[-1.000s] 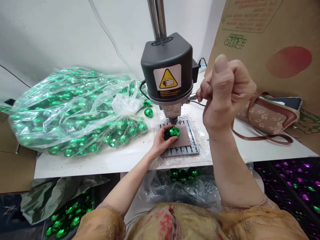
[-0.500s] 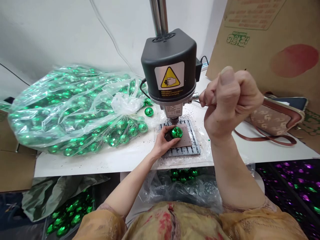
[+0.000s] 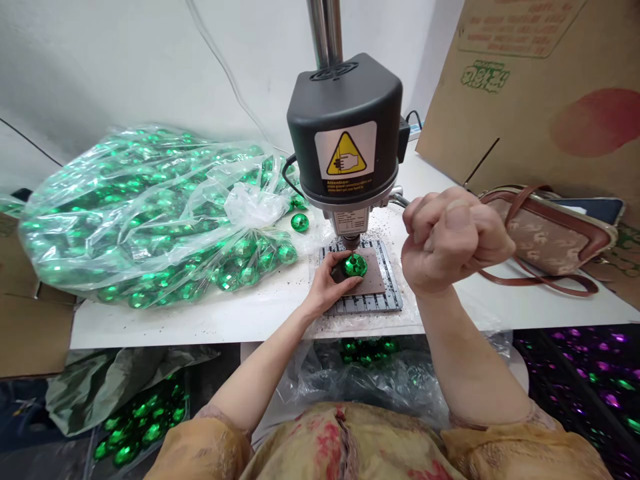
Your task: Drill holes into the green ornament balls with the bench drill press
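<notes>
Thumb and fingertips of my left hand (image 3: 330, 285) close around the sides of a shiny green faceted ball (image 3: 355, 265). The ball rests on a brown board (image 3: 375, 283) lying over the slotted grey base plate (image 3: 395, 297) of a small bench drill press (image 3: 345, 127). Directly above the ball is the drill chuck (image 3: 353, 243); a thin bit reaches down at the ball's top, and I cannot tell how deep it sits. To the right of the machine head, my right hand (image 3: 453, 240) is a closed fist around the press's feed lever, whose grip is hidden in the fingers.
A big clear bag of green balls (image 3: 150, 213) covers the table's left side, with a loose green ball (image 3: 299, 223) beside it. At right are a handbag (image 3: 555, 230) and a large carton (image 3: 525, 100). Below stand a bin of green balls (image 3: 140, 427) and purple ones (image 3: 585, 367).
My right fist has come down a little, and a thin black rod now shows behind it. The left hand keeps its hold on the ball. The view has shifted slightly.
</notes>
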Demonstrator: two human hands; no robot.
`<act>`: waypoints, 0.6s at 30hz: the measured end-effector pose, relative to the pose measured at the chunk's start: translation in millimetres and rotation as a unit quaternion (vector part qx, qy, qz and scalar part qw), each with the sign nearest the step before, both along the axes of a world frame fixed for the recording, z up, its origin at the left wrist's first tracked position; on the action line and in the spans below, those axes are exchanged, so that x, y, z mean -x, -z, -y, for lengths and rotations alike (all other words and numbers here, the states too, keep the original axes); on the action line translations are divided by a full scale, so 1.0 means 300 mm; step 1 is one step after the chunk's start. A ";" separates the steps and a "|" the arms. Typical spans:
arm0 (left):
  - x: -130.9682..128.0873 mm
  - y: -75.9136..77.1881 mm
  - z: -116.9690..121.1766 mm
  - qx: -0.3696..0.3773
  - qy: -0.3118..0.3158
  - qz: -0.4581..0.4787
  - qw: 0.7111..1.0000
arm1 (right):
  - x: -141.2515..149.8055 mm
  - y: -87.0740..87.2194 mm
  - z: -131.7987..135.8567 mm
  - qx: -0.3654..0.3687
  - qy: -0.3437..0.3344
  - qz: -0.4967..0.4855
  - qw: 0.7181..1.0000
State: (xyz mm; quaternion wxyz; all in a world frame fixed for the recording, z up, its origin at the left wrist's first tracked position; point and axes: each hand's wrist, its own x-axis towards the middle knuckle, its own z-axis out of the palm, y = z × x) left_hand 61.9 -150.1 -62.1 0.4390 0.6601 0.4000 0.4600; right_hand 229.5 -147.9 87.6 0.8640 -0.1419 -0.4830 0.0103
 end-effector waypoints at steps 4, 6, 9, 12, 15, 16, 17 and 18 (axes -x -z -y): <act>-0.001 0.000 -0.001 -0.003 -0.001 0.001 1.000 | -0.001 0.007 -0.003 -0.030 -0.019 0.020 0.999; -0.001 -0.002 -0.001 -0.003 -0.002 0.001 1.000 | -0.003 0.011 -0.008 -0.047 -0.020 0.024 0.998; -0.001 -0.005 0.001 -0.002 0.000 0.004 1.000 | -0.004 0.031 -0.018 -0.077 -0.018 0.022 0.997; -0.003 -0.007 0.005 0.000 0.001 0.009 1.000 | -0.002 0.057 -0.021 -0.081 -0.001 0.021 0.997; -0.006 -0.006 0.004 0.000 0.000 0.009 1.000 | 0.007 0.046 -0.012 -0.033 0.019 -0.008 0.999; -0.008 -0.006 0.002 -0.001 -0.002 0.008 1.000 | 0.011 0.028 -0.008 -0.006 0.023 -0.026 0.999; -0.009 -0.006 -0.001 -0.001 -0.004 0.007 1.000 | 0.013 0.003 -0.004 0.021 0.022 -0.036 0.999; -0.009 -0.007 -0.003 -0.003 -0.008 0.005 1.000 | 0.014 -0.027 -0.001 0.042 0.020 -0.042 0.998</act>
